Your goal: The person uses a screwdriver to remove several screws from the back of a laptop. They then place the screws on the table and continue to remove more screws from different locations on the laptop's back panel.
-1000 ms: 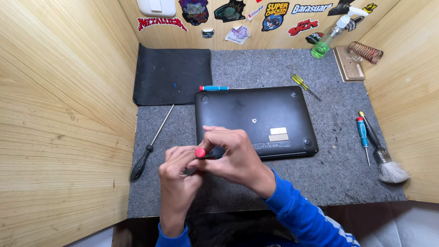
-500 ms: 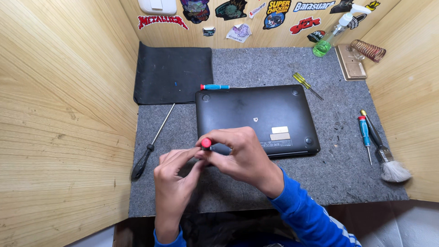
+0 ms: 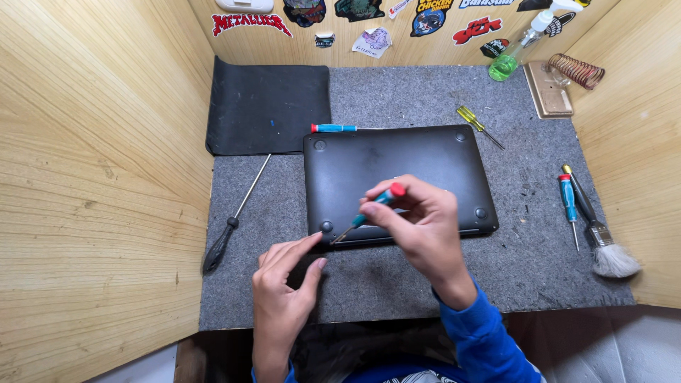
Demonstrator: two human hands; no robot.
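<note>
Head view: your right hand [image 3: 418,227] has its grip clenched on one small blue screwdriver [image 3: 369,211] with a red cap, tip at the near-left corner of the one black laptop [image 3: 397,163], which lies underside up on the grey table [image 3: 525,255]. Your left hand [image 3: 284,291] is released, fingertips touching that corner. Four more screwdrivers and one brush [image 3: 599,237] lie around.

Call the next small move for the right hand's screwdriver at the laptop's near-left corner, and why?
Probably seat the tip and turn. The right hand holds the small blue screwdriver angled down, its tip just beside the near-left rubber foot of the upturned black laptop, while the left hand steadies that corner. Whether it sits in a screw can't be told.
</note>
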